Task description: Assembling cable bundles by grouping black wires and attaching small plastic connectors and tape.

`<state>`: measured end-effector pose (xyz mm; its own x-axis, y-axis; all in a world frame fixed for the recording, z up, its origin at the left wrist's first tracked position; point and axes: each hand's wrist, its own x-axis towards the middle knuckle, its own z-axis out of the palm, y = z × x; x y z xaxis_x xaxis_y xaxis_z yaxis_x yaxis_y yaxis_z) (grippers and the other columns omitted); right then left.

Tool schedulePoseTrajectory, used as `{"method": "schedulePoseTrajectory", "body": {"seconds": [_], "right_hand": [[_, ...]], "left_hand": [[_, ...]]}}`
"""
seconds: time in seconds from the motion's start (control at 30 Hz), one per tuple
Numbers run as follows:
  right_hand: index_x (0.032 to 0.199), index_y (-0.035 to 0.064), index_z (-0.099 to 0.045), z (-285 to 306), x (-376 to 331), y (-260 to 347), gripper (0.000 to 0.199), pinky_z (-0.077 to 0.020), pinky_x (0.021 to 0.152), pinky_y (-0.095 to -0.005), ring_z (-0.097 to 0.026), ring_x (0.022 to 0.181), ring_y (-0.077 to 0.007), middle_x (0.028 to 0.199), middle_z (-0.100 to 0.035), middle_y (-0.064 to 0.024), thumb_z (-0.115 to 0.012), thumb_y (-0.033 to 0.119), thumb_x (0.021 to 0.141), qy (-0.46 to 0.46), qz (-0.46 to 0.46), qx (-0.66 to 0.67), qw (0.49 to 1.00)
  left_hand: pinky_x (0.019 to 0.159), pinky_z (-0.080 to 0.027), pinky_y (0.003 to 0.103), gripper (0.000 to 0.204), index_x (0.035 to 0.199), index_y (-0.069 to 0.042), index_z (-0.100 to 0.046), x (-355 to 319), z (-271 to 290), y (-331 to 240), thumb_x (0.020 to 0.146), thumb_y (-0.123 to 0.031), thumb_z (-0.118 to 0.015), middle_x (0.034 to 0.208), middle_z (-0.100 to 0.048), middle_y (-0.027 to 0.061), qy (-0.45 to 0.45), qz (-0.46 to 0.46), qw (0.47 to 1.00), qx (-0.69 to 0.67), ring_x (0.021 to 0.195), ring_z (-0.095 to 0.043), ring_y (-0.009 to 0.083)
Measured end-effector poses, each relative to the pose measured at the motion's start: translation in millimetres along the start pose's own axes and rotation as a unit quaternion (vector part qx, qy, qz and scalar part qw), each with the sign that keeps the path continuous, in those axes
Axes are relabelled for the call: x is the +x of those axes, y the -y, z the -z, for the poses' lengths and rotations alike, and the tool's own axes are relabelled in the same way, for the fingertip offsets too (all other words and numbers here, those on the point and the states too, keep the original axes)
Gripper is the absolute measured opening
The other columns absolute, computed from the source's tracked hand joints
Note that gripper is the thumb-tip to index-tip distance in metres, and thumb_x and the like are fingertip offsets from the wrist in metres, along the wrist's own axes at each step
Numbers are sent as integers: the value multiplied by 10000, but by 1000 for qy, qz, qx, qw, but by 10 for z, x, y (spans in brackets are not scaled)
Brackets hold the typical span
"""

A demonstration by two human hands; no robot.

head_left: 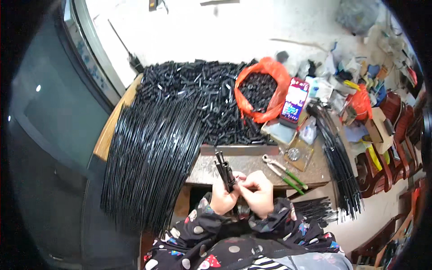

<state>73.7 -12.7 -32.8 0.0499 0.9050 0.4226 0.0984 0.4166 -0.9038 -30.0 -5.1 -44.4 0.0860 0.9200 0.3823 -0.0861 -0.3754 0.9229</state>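
The head view looks down on a work table (pixel 310 173), and I take this table as the landmark. Much of the table top is hidden under a broad fan of long black rods (pixel 148 153) on its left part and a heap of short black tubes (pixel 198 85) at its far side. The near ends of the rods hang over the table's front edge. An orange plastic bag (pixel 261 90) with more black pieces sits on the far right of the heap. A phone (pixel 294 100) with a lit screen leans just beside the bag. What lies at the far right of the table is a mixed clutter and hard to make out.

At the front edge of the table, both hands meet. The left hand (pixel 222 195) is closed around a small bundle of black rods (pixel 224 170), which stands up and tilts away from the person, out over the table edge. The lower part of the bundle is hidden inside the fist. The right hand (pixel 258 193) touches the bundle from the right. Its fingers are curled and pressed toward the bundle at about its middle, but I cannot tell exactly what the fingertips pinch there. A pair of pliers (pixel 283 171) with green handles lies on the table just right of the hands, untouched.
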Motion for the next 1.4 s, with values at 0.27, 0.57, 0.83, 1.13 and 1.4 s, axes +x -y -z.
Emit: {"method": "schedulePoseTrajectory", "body": {"seconds": [0.27, 0.57, 0.83, 1.13, 1.4], "right_hand": [[756, 16, -540, 606, 66, 282, 214, -385, 486, -271, -473, 586, -197, 671, -489, -58, -588, 26, 547, 53, 382, -247, 889], [880, 71, -457, 930, -225, -429, 374, -360, 648, -304, -396, 801, -250, 825, -392, -110, -502, -11, 518, 90, -74, -454, 883], [736, 47, -511, 907, -69, 465, 215, -339, 661, -276, -414, 795, -190, 837, -428, -80, -594, 73, 538, 249, 84, -182, 947], [663, 8, -537, 958, 125, 796, 198, -349, 669, -327, -449, 779, -269, 828, -497, -74, -589, 86, 489, 209, 292, -345, 867], [956, 20, -400, 845, -346, 178, 270, -390, 408, -236, -493, 444, -161, 633, -510, -128, -447, 193, 754, 361, -513, 509, 589]], "left_hand": [[537, -383, 263, 112, 686, -13, -384, 136, 189, -543, 673, 31, -486, 626, -472, 93, 110, -3, 994, -24, 567, -461, 142], [470, -292, 165, 283, 850, -7, -469, 213, -20, -517, 599, -17, -599, 565, -402, -39, 101, -40, 992, 60, 497, -355, 33], [416, -260, 135, 992, 1131, 43, -234, 322, 264, -585, 323, -176, -766, 484, -381, -71, 56, -48, 997, -9, 446, -347, 2], [574, -375, 189, 795, 1008, 24, -409, 350, 252, -615, 377, -329, -740, 685, -483, -7, 3, -122, 990, 75, 618, -417, 49], [400, -252, 141, 797, 954, 70, -423, 347, 174, -733, 345, -358, -708, 531, -409, -67, 90, -96, 989, -63, 469, -355, 4]]}}
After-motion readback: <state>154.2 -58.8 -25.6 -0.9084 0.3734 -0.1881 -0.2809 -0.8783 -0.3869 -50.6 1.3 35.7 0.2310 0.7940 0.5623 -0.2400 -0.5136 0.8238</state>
